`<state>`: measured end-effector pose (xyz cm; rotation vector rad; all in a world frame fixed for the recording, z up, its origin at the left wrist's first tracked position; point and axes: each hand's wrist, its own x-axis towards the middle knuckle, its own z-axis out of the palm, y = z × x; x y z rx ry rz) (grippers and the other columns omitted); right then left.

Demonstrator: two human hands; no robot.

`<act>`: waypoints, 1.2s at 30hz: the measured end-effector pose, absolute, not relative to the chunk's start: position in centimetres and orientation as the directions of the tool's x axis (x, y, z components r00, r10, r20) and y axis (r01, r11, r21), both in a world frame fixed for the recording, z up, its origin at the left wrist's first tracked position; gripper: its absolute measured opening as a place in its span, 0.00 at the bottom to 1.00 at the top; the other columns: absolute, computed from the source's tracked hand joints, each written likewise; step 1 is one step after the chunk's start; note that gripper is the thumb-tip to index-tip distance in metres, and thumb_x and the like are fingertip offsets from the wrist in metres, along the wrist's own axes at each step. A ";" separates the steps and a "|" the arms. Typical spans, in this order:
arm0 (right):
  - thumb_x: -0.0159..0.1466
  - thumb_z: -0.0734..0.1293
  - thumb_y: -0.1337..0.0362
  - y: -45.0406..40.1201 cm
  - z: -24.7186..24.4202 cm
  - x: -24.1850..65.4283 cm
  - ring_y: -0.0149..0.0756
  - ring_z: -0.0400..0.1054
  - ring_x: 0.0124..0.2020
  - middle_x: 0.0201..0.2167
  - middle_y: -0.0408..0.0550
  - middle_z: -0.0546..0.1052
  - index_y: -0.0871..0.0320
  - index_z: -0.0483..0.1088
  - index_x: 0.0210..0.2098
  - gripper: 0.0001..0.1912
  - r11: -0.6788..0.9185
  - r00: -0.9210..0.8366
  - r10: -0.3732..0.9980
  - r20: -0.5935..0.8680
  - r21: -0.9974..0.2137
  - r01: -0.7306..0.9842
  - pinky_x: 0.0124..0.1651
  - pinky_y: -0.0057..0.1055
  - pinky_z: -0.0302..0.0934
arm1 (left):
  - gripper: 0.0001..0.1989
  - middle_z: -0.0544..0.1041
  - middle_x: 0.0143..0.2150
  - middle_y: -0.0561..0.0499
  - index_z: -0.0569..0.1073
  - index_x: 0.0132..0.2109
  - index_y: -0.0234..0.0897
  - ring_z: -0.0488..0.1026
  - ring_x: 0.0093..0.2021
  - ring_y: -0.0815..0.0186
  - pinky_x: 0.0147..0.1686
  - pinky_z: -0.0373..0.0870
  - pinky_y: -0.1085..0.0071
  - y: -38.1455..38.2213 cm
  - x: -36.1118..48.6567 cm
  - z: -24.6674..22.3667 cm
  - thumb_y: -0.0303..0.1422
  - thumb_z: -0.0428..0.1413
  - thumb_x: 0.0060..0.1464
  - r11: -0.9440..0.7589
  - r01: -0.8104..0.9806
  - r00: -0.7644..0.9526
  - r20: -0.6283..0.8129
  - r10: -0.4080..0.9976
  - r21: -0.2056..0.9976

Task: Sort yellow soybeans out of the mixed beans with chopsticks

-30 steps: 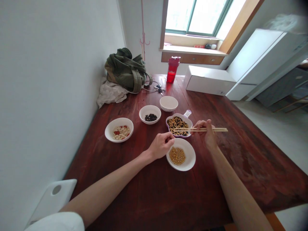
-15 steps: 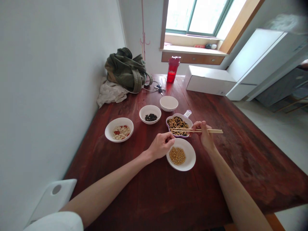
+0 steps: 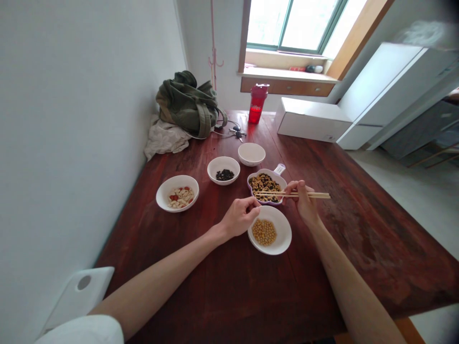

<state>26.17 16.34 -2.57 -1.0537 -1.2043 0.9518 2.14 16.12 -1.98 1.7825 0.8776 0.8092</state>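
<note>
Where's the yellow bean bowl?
Head view, right of centre: the round white bowl of yellow beans sits beside the left hand, nearer than the purple-rimmed dish.

Pale letters are on the red bottle (image 3: pixel 257 104) at one o'clock; they end in "es", but the rest is blurry. The white box (image 3: pixel 311 125) at two o'clock has a mark too tiny to read.

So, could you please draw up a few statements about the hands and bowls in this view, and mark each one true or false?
1. The right hand holds the chopsticks. True.
2. The tips of the chopsticks are over the bowl of dark pieces. False: they are over the purple-rimmed dish.
3. The left hand is at the rim of the bowl of yellow beans. True.
4. The red bottle lies on its side. False: the red bottle stands upright.
</note>
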 end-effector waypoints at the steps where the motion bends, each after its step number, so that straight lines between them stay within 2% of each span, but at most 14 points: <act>1: 0.69 0.60 0.38 16.3 -2.6 26.2 0.37 0.73 0.23 0.24 0.46 0.77 0.54 0.74 0.26 0.29 0.248 0.124 0.962 0.244 -0.969 -0.017 0.28 0.34 0.68 | 0.10 0.78 0.31 0.51 0.77 0.36 0.32 0.70 0.30 0.68 0.31 0.63 0.74 16.1 2.1 -2.0 0.32 0.53 0.63 -0.284 0.207 0.523 0.140 0.841 0.936; 11: 0.72 0.59 0.43 16.5 -2.8 26.5 0.36 0.74 0.25 0.25 0.46 0.78 0.54 0.76 0.26 0.28 0.305 0.129 0.946 0.297 -0.951 -0.045 0.29 0.34 0.68 | 0.11 0.78 0.31 0.51 0.77 0.36 0.32 0.70 0.30 0.68 0.31 0.63 0.74 16.1 2.1 -2.1 0.32 0.53 0.63 -0.297 0.205 0.526 0.151 0.837 0.933; 15: 0.71 0.61 0.43 16.6 -2.5 26.8 0.36 0.74 0.25 0.24 0.46 0.77 0.55 0.76 0.25 0.28 0.346 0.177 0.930 0.322 -0.929 -0.132 0.27 0.32 0.67 | 0.10 0.78 0.31 0.51 0.76 0.35 0.32 0.71 0.30 0.68 0.31 0.64 0.74 16.2 2.2 -2.1 0.32 0.53 0.62 -0.287 0.196 0.525 0.147 0.838 0.938; 19: 0.69 0.64 0.41 16.6 -1.5 27.6 0.35 0.72 0.23 0.21 0.44 0.72 0.55 0.73 0.22 0.29 0.335 0.215 0.935 0.283 -0.905 -0.264 0.25 0.32 0.66 | 0.10 0.78 0.30 0.50 0.77 0.35 0.32 0.71 0.30 0.68 0.31 0.64 0.74 16.1 2.2 -2.1 0.33 0.54 0.62 -0.277 0.198 0.519 0.140 0.843 0.940; 25: 0.69 0.63 0.43 16.1 -0.1 28.5 0.32 0.66 0.18 0.16 0.43 0.64 0.55 0.69 0.17 0.31 0.248 0.087 0.969 0.232 -0.888 -0.388 0.22 0.32 0.62 | 0.11 0.78 0.30 0.50 0.77 0.36 0.31 0.71 0.29 0.68 0.31 0.64 0.74 16.1 2.2 -2.2 0.33 0.54 0.62 -0.269 0.198 0.515 0.133 0.847 0.943; 30: 0.69 0.61 0.41 15.9 0.0 28.4 0.34 0.66 0.18 0.17 0.44 0.64 0.55 0.68 0.17 0.32 0.208 0.038 0.977 0.211 -0.895 -0.394 0.20 0.32 0.60 | 0.10 0.78 0.31 0.50 0.77 0.36 0.31 0.71 0.30 0.68 0.30 0.64 0.74 16.1 2.2 -2.1 0.32 0.54 0.62 -0.264 0.192 0.519 0.131 0.845 0.945; 36: 0.70 0.61 0.41 16.2 -0.4 28.5 0.33 0.68 0.19 0.17 0.43 0.65 0.56 0.69 0.17 0.32 0.240 0.109 0.971 0.215 -0.900 -0.365 0.23 0.32 0.63 | 0.10 0.78 0.30 0.50 0.77 0.35 0.32 0.71 0.29 0.68 0.30 0.63 0.74 16.1 2.2 -2.2 0.32 0.54 0.61 -0.271 0.191 0.515 0.138 0.846 0.943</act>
